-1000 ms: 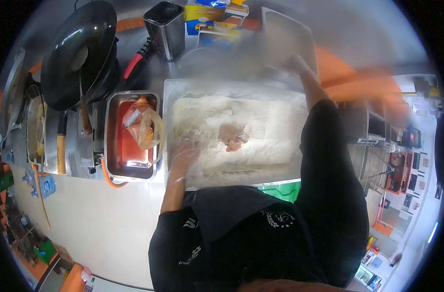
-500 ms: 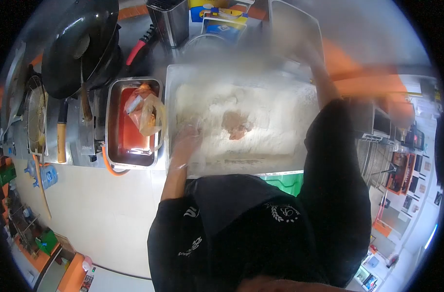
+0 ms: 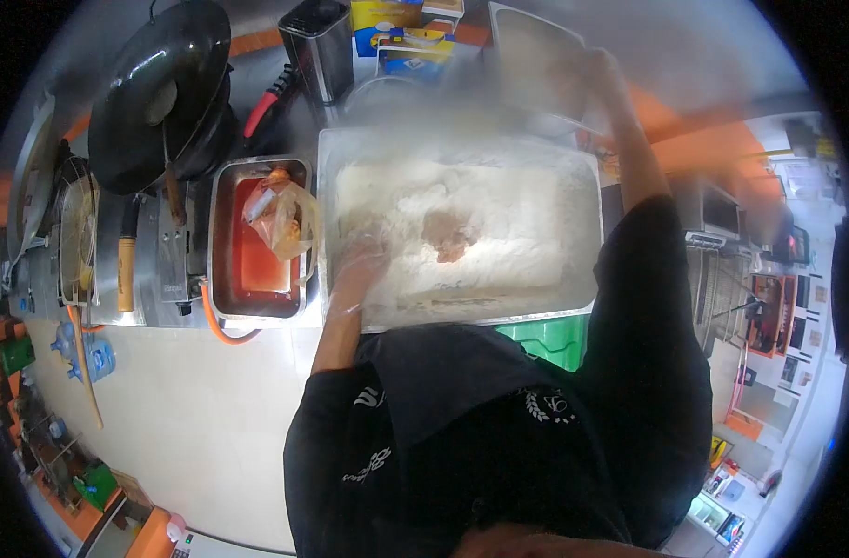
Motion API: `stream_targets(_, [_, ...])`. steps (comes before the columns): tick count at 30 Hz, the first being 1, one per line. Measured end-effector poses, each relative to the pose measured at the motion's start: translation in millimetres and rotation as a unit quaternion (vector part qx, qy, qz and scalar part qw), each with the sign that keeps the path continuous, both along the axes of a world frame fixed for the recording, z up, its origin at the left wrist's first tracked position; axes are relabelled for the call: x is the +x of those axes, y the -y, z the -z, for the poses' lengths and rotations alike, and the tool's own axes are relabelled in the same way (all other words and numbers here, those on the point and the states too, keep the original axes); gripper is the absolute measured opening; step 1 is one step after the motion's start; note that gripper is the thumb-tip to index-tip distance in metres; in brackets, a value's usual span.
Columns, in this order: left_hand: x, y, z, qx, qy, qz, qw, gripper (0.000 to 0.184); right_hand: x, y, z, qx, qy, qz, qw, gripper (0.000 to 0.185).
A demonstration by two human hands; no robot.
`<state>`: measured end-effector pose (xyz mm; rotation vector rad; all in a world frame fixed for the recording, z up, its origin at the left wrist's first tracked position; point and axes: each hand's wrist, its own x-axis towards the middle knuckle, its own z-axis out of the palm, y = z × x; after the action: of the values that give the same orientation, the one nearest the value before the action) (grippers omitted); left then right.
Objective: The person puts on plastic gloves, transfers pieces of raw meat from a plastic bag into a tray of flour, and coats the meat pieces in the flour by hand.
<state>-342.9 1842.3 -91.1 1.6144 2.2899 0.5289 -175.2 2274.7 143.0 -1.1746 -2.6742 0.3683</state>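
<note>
A wide metal tray (image 3: 587,200) of white flour (image 3: 508,209) lies in front of me. Near its middle, a reddish-brown, partly floured piece of food (image 3: 450,235), perhaps meat, sits in the flour. My left hand (image 3: 361,265), in a clear plastic glove, is at the tray's left side against the flour; its fingers are too blurred to read. At the back right, my right hand (image 3: 594,79) is at the right side of a second, pale-filled tray (image 3: 536,56). Haze smears its fingers, and I cannot make out anything in them.
Left of the flour stands a metal pan (image 3: 216,232) of red liquid, with a plastic bag (image 3: 285,219) in it. Beyond are a black wok (image 3: 131,112), a ladle (image 3: 171,191) and a red-handled tool (image 3: 268,102). A green crate (image 3: 550,342) sits below the tray's front edge.
The camera view has shifted slightly. My right hand has moved from over the back tray toward its right edge. My left hand stays at the left of the flour.
</note>
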Motion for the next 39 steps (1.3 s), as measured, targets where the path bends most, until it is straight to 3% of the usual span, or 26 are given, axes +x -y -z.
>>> stream_targets(3, [-0.6,-2.0,2.4,0.013,0.010,-0.011,1.000,0.036,2.6,-37.6,26.6,0.050,0.017,0.101,0.993,0.023])
stream_targets(5, [-3.9,2.1,16.7,-0.002,-0.035,0.035,0.999,0.037,7.1,-49.2,37.8,0.069,0.018,0.066,0.995,0.023])
stream_targets(9, [-0.6,1.6,10.5,-0.012,0.010,-0.010,1.000,0.038,6.3,-54.9,45.1,0.074,0.084,0.034,0.993,0.023])
stream_targets(14, [2.3,2.9,3.7,0.036,-0.037,-0.009,0.999,0.036,14.2,-76.8,72.3,-0.043,-0.040,0.057,0.997,0.021])
stream_targets(17, [2.7,4.5,-8.1,0.026,-0.121,0.004,0.992,0.033,20.1,-85.9,87.8,-0.046,-0.047,0.053,0.996,0.020])
stream_targets(19, [0.6,3.6,19.6,-0.009,-0.291,0.033,0.956,0.030,15.1,-64.9,74.0,-0.058,-0.008,0.046,0.997,0.021])
stream_targets(20, [-1.1,2.0,29.8,-0.026,-0.374,0.047,0.926,0.029,0.8,-19.6,37.1,-0.066,0.032,0.041,0.996,0.021])
stream_targets(21, [-3.3,-0.9,28.6,0.013,-0.270,-0.014,0.963,0.027,-5.9,15.5,17.8,-0.076,0.071,0.036,0.994,0.022])
stream_targets(23, [-6.0,-6.7,6.3,0.065,-0.085,-0.115,0.988,0.024,3.8,36.1,40.8,-0.248,-0.219,-0.082,0.940,0.023])
stream_targets(26, [-3.1,-7.7,-65.7,0.073,0.079,-0.201,0.974,0.028,-8.8,127.3,17.5,-0.112,-0.198,-0.164,0.960,0.023])
stream_targets(28, [-20.1,-2.5,30.8,0.150,0.046,-0.198,0.967,0.033,-20.9,162.5,35.1,-0.073,-0.137,-0.171,0.973,0.021])
stream_targets(29, [-24.5,-3.1,44.7,0.204,0.146,-0.198,0.947,0.035,-28.6,176.2,52.7,-0.032,-0.062,-0.160,0.985,0.020])
stream_targets(30, [-28.8,-3.9,57.8,0.259,0.242,-0.196,0.914,0.038,-36.1,205.8,60.8,-0.290,-0.188,-0.185,0.920,0.018])
stream_targets(31, [-29.9,-4.6,45.9,0.310,0.443,-0.188,0.820,0.040,-37.6,219.8,104.5,-0.289,-0.139,-0.190,0.928,0.015])
stream_targets(32, [-30.9,-5.2,30.4,0.343,0.621,-0.173,0.683,0.043,-37.5,242.3,102.2,-0.206,-0.089,-0.288,0.931,0.018])
stream_targets(33, [-29.9,-7.2,4.9,0.295,0.568,-0.166,0.750,0.039,-37.8,263.3,123.9,-0.410,-0.161,-0.257,0.860,0.021])
stream_targets(34, [-29.6,-12.7,-14.1,0.258,0.517,-0.153,0.802,0.040,-35.0,280.6,153.3,-0.590,-0.225,-0.215,0.745,0.024])
stream_targets(36, [-31.4,-31.6,-27.7,0.201,0.460,-0.091,0.860,0.042,-26.6,298.9,183.3,-0.356,-0.018,-0.199,0.913,0.028])
stream_targets(37, [-32.4,-42.9,-26.6,0.175,0.438,-0.053,0.880,0.043,-27.4,306.2,174.2,-0.220,0.090,-0.181,0.954,0.029])
stream_targets(39, [-30.1,-64.5,-14.2,0.125,0.411,0.027,0.902,0.046,-10.1,304.1,160.7,-0.220,-0.035,-0.210,0.952,0.028])
